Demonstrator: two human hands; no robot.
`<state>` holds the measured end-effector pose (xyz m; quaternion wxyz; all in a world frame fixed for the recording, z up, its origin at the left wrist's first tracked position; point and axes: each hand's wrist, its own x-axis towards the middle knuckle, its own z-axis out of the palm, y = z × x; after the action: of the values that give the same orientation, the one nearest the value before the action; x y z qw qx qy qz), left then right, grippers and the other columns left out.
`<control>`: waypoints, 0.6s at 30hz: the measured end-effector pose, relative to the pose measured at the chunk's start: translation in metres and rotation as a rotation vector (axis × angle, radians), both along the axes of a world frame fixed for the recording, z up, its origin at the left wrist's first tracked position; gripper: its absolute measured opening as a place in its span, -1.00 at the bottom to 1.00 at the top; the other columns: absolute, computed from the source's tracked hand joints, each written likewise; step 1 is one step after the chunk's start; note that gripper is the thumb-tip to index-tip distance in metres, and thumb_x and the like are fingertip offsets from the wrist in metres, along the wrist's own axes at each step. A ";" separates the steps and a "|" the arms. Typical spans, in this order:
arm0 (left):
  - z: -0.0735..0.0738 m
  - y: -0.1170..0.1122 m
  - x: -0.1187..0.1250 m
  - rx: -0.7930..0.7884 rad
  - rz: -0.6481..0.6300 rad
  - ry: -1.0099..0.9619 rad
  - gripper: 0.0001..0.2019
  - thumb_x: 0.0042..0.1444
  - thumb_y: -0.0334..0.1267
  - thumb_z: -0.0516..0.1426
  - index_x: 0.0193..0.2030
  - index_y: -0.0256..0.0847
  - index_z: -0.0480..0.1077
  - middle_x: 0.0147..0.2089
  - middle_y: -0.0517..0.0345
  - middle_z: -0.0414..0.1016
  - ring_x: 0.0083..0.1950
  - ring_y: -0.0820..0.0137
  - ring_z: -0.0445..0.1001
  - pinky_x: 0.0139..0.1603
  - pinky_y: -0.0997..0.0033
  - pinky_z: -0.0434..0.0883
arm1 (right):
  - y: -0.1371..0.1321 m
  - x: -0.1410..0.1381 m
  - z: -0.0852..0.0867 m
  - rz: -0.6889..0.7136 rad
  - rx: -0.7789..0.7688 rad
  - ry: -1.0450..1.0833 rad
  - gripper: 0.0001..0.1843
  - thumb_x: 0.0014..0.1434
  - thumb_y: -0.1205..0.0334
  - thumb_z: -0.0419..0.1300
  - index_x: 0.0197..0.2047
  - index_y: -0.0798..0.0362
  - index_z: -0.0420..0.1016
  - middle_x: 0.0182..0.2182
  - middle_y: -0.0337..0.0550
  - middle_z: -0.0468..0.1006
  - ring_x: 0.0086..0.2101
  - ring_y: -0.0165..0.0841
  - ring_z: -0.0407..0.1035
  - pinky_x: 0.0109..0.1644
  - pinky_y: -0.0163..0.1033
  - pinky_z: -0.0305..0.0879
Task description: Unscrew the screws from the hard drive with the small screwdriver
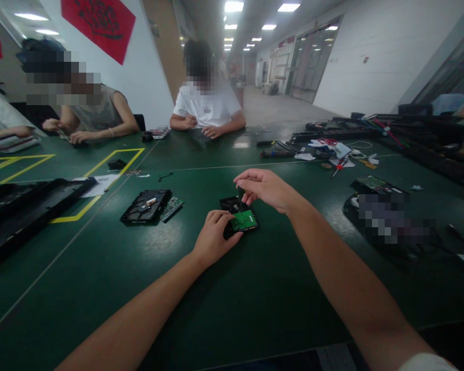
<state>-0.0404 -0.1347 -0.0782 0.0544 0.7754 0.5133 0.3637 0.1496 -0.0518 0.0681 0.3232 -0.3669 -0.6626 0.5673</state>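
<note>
A hard drive [229,204] lies on the green table in front of me, its green circuit board [245,220] facing up. My left hand [216,232] grips the drive by its left and near edges, the thumb along the near side. Above the board, my right hand [263,188] pinches the dark handle of a screwdriver [241,194], held upright. The thin shaft points down at the board; whether the tip sits in a screw is too small to tell. To the left lie another hard drive [145,207] and a loose circuit board [172,209].
Long black casings [34,206] lie at left. On the right are another hard drive [379,184], a red-handled screwdriver [339,166], and a heap of cables and tools [320,147]. Two people [209,105] sit working across the table [201,319]; others are partly visible at both sides.
</note>
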 end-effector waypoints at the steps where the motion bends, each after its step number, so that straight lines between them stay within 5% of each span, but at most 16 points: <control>1: 0.000 0.000 0.000 -0.001 -0.002 0.001 -0.60 0.20 -0.18 0.37 0.15 -0.06 0.47 0.16 -0.03 0.48 0.25 0.03 0.40 0.28 -0.14 0.48 | -0.001 0.000 0.000 0.006 0.004 -0.005 -0.94 0.37 0.38 0.26 -0.14 0.05 0.56 -0.32 -0.18 0.62 -0.50 -0.46 0.51 -0.43 -0.37 0.52; 11: -0.003 0.001 0.000 0.000 0.011 0.005 -0.57 0.18 -0.17 0.38 0.17 -0.08 0.46 0.17 -0.06 0.46 0.25 0.04 0.40 0.29 -0.11 0.48 | 0.001 0.000 -0.003 -0.012 0.009 0.032 -0.93 0.37 0.33 0.28 -0.20 0.04 0.50 -0.41 -0.27 0.53 -0.48 -0.44 0.53 -0.40 -0.35 0.53; 18: -0.002 0.000 0.000 -0.003 0.008 0.000 -0.58 0.20 -0.17 0.37 0.17 -0.07 0.45 0.17 -0.05 0.45 0.26 0.03 0.40 0.28 -0.12 0.49 | 0.001 0.001 -0.002 -0.022 0.093 -0.026 -0.96 0.35 0.31 0.31 -0.16 0.03 0.52 -0.33 -0.21 0.59 -0.52 -0.47 0.47 -0.62 -0.42 0.28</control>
<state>-0.0400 -0.1344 -0.0804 0.0539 0.7733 0.5171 0.3630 0.1511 -0.0507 0.0658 0.3375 -0.3659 -0.6884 0.5276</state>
